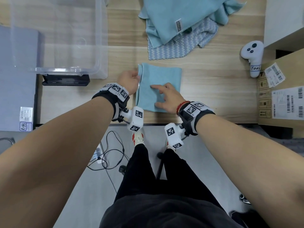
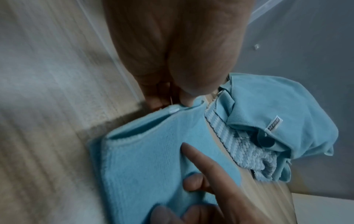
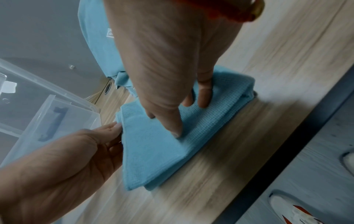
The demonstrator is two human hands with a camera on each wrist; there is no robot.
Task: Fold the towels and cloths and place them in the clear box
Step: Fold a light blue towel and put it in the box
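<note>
The wooden table [image 1: 213, 89] holds a clear box [image 1: 65, 46] on the left. A pile of blue towels [image 1: 181, 18] sits at the back. A folded blue cloth [image 1: 158, 79] lies near the front edge. The right hand [image 1: 169, 97] presses it with a straight finger. The left hand [image 1: 128, 81] pinches its left edge.

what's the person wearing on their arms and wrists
Both forearms are bare, with no sleeves. Each wrist carries a black strap with white blocks printed with black-and-white square markers, and a white camera housing below it: left wrist rig, right wrist rig. A red cord bracelet sits on the right wrist.
</note>
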